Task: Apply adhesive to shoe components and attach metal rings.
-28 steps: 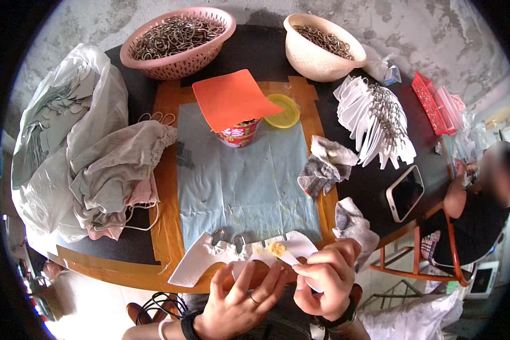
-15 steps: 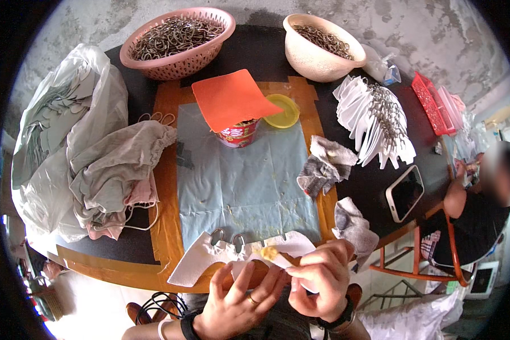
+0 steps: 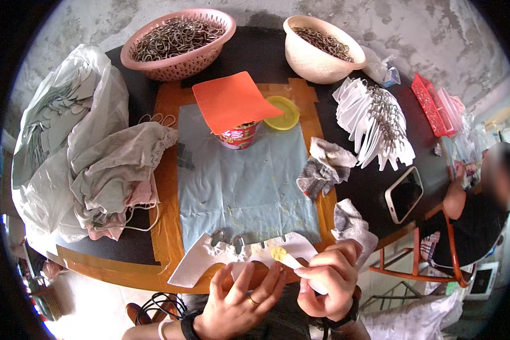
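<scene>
A white sheet-like cut-out piece [image 3: 192, 265] with notches along its far edge lies at the table's front edge. Two metal loops [image 3: 238, 244] stand in its notches, with whitish stuff around them. My left hand [image 3: 235, 297] has its fingers spread along the near edge of the piece, holding it; the thumb is hidden. Pinched in my right hand [image 3: 330, 283] is a small white spatula [image 3: 292, 261] with a yellow paste-like blob on its tip, just above the piece's right part. Farther back, an orange sheet [image 3: 235, 102] rests on a red printed tub [image 3: 238, 137].
A yellow lid [image 3: 283, 113] lies beside the tub. Baskets of metal loops, one pink [image 3: 178, 65] and one cream [image 3: 317, 62], stand at the back. White hooked pieces [image 3: 374, 124], rags [image 3: 326, 167], a phone [image 3: 404, 194] and a stuffed plastic bag [image 3: 68, 136] surround the blue sheet [image 3: 246, 181].
My right hand has moved slightly right with the spatula, so the pasted tip has shifted right along the white piece. The left hand has stayed in place.
</scene>
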`<state>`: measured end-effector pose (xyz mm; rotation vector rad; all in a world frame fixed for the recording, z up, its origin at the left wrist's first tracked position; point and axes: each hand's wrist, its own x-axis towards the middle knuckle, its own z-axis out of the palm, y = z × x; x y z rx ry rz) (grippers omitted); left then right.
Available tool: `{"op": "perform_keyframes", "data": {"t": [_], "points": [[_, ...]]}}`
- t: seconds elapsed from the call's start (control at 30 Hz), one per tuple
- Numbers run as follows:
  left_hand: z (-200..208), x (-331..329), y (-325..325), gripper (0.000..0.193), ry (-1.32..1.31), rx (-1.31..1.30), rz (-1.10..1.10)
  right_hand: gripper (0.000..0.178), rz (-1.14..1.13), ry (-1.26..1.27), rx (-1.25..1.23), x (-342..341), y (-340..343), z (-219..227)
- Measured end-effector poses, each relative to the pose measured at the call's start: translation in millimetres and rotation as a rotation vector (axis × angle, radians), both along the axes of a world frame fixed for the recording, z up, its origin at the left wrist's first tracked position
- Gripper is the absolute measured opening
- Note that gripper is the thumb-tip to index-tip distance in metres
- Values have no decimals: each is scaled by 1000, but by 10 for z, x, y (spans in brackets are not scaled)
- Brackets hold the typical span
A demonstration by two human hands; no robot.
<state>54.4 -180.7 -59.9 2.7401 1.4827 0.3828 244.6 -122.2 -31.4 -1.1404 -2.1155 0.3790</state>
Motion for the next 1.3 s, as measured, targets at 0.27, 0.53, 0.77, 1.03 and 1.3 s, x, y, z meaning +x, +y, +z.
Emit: {"op": "perform_keyframes", "data": {"t": [0.27, 0.53, 0.77, 1.03, 1.3], "points": [[-42, -2, -10, 41, -24, -4, -1, 24, 60, 13, -9, -22, 42, -23], [-98, -20, -25, 35, -26, 14, -6, 24, 135, -47, -36, -126, 21, -4], [-109, -29, -27, 36, -1, 18, -6, 24, 97, -18, 4, -157, 19, -32], [-120, -29, -44, 38, -10, 3, -19, 22, 46, -40, 32, -211, -7, -68], [-108, -42, -36, 37, 20, -1, -31, 20, 5, -77, 45, -246, -12, -46]]}}
